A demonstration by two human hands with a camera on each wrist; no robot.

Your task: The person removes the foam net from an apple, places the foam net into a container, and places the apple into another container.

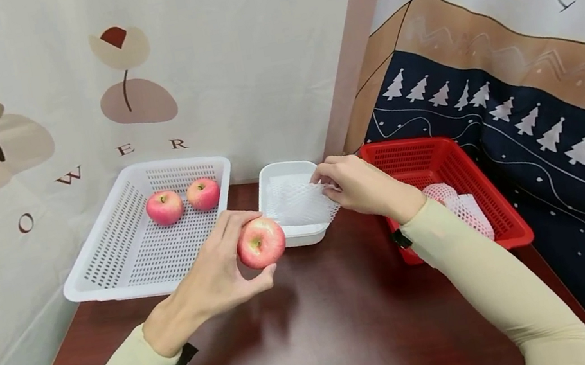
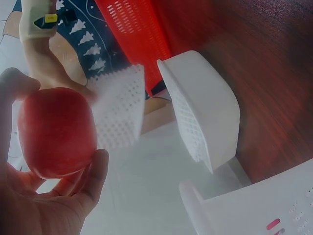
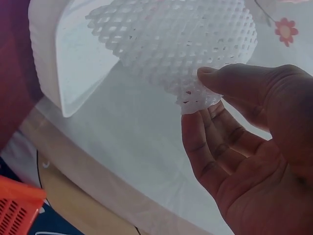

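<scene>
A red apple [image 1: 261,243] is gripped in my left hand [image 1: 219,267], its stem end facing the head camera, above the front of the table. In the left wrist view the thumb and fingers curl round the apple [image 2: 57,132]. My right hand [image 1: 360,183] pinches one end of a white foam fruit net [image 3: 171,44] between thumb and fingers. The net is flattened and hangs over a small white tray [image 1: 302,236]. Two more apples [image 1: 164,208] lie in the white basket [image 1: 106,293] on the left.
A red basket [image 1: 519,234] stands at the right, with a pink-and-white foam net [image 1: 471,213] in it, partly behind my right forearm. The dark wooden table [image 1: 342,330] carries everything. Printed curtains [image 1: 246,53] hang behind and to the right.
</scene>
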